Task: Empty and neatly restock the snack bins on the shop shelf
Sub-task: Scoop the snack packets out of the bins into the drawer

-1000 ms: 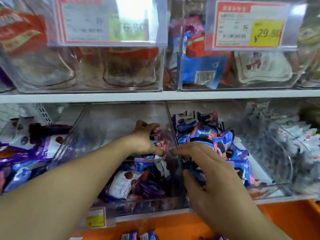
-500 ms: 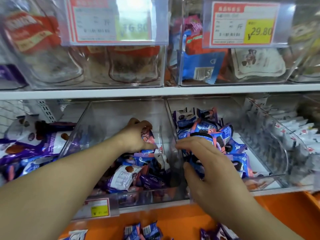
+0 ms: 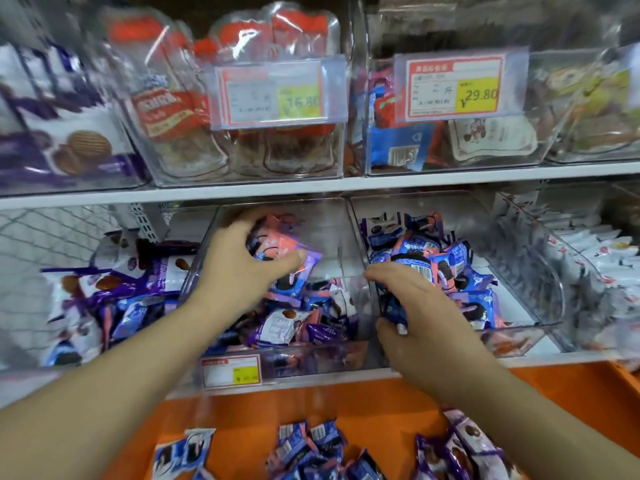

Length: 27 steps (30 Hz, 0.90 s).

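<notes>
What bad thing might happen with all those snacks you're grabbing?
The left hand grips a bunch of pink-and-blue snack packets; one might slip out. The right hand holds dark blue packets by the clear plastic bin's divider wall, so they may land in the wrong bin.

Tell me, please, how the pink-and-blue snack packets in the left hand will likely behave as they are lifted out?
The snack packets look crinkly and soft, so they probably flex rather than stay stiff. The left hand grips several at once, suggesting they are light. Their glossy wrappers may let one slip free.
</notes>
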{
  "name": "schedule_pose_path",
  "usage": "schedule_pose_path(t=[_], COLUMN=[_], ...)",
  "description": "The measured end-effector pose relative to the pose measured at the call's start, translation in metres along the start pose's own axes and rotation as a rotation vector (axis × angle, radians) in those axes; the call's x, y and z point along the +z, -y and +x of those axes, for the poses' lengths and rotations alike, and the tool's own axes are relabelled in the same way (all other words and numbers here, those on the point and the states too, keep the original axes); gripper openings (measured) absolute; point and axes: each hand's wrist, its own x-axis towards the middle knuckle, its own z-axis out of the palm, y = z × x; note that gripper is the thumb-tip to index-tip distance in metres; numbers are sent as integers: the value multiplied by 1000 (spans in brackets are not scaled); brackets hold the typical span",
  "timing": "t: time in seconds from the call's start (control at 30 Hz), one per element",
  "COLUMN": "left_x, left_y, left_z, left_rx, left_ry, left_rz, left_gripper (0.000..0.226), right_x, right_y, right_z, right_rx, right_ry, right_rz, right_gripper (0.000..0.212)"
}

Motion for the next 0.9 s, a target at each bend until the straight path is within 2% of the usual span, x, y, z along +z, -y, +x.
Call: schedule_pose_path(t=[0.1, 0.3, 0.4, 0.63, 0.77, 0.9], left_x=[-29, -32, -5, 77, 101, 103], left_y=[-34, -59, -28, 91, 129, 128], left_z=[-53, -165, -211, -285, -300, -293], left_rx=[32, -29, -61, -321, -366, -333], left_ry=[28, 250, 378, 631, 801, 864], left_rz=[-8, -128, -67, 18, 181, 374], left_gripper=[59, 60, 63, 72, 93, 116], right_x=[-2, -6, -7, -1, 2, 4], right_y=[5, 9, 10, 7, 2, -2], right_z=[-2, -9, -14, -11, -5, -3], right_rx=[-5, 3, 6, -7, -28, -45], right_ry=[5, 57, 81, 53, 19, 0], right_rz=[-7, -17, -32, -49, -72, -71], right_gripper=[70, 82, 84, 83, 78, 76])
